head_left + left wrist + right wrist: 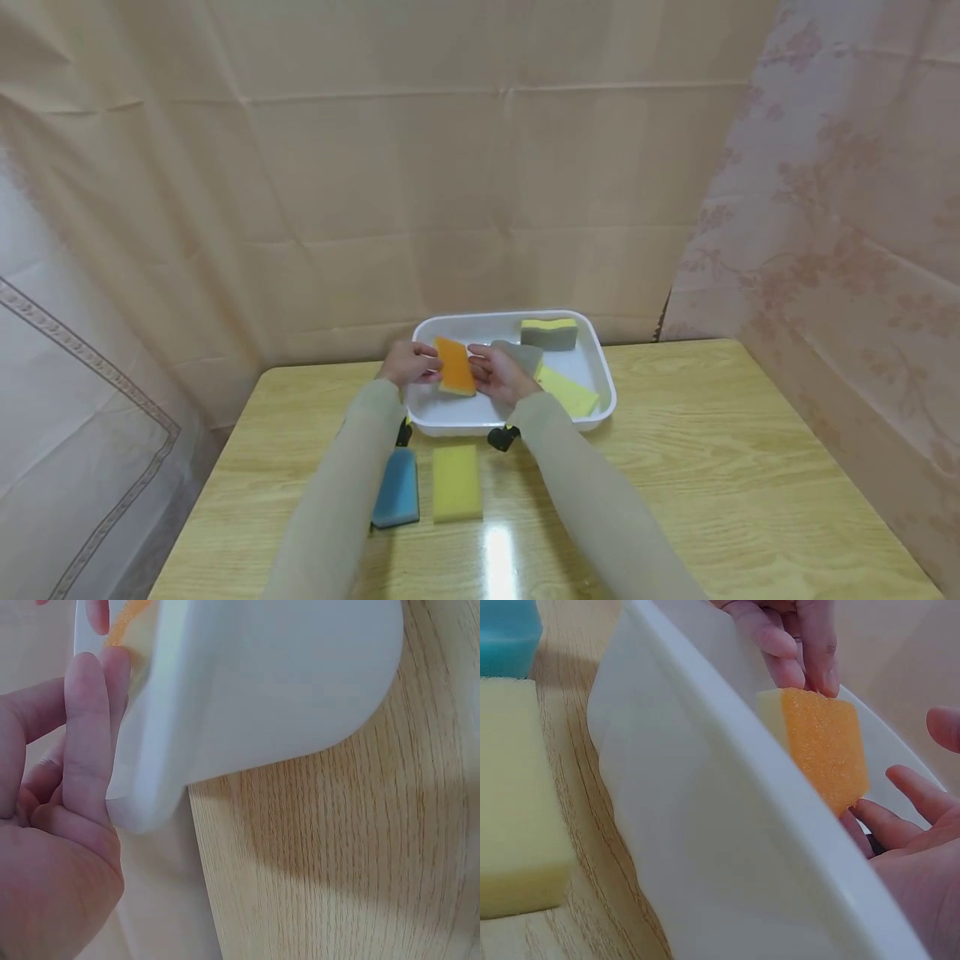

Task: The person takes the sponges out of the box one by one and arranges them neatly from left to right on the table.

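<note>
- Your head view takes in the whole white tray [457,431], near the far edge of the surface [750,467]; the wrist views catch only parts of its rim and wall.
- The right wrist view shows you what the head view leaves unclear: your right hand [504,375] is spread, thumb well away from the fingers, fingertips at the lower end of the orange sponge [454,367], with no grip round it.
- That same view puts the fingertips of your left hand [408,364] at the sponge's upper end; in the left wrist view one finger is nearly straight, but you cannot tell whether they pinch it or only touch it.
- Your left wrist view gives just a sliver of the sponge above the tray rim.
- The orange sponge is a flat rectangle, tilted, its grainy orange face backed by a pale yellow layer. It is within the tray's left half, between your hands.
- Also in your tray: a grey-and-yellow sponge [549,337] upright at the far right corner, a grey sponge [527,357] beside your right hand, and a light yellow sponge [572,393] toward the near right corner.
- Between the tray and the surface's near edge, a blue sponge [397,490] lies left of a plain yellow sponge [457,483], slightly apart.
</note>
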`<state>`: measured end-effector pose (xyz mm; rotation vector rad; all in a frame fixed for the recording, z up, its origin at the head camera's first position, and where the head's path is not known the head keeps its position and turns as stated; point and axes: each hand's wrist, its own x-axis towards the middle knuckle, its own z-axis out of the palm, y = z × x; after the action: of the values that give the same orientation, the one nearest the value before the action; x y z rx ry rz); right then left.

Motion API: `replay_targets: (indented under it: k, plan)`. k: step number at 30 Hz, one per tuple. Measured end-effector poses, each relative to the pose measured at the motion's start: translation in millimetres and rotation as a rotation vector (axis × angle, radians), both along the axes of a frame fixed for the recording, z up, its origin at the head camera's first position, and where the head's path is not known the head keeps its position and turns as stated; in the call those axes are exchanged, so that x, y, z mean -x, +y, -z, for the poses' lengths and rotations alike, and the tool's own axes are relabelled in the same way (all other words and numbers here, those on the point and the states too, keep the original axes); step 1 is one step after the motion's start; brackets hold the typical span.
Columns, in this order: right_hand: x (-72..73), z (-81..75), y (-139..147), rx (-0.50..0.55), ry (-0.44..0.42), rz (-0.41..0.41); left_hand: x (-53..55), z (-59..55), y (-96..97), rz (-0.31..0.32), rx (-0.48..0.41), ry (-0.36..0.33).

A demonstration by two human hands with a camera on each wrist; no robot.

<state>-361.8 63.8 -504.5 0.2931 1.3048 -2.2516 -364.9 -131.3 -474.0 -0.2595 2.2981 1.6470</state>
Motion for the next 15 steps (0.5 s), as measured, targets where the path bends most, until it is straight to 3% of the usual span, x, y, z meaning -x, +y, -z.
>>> replay_targets:
  k: [15]
  plan:
    - [-0.7, 0.0, 0.5, 0.041, -0.027, 0.027, -6.2, -2.5, 3.1, -0.025, -0.018, 0.013]
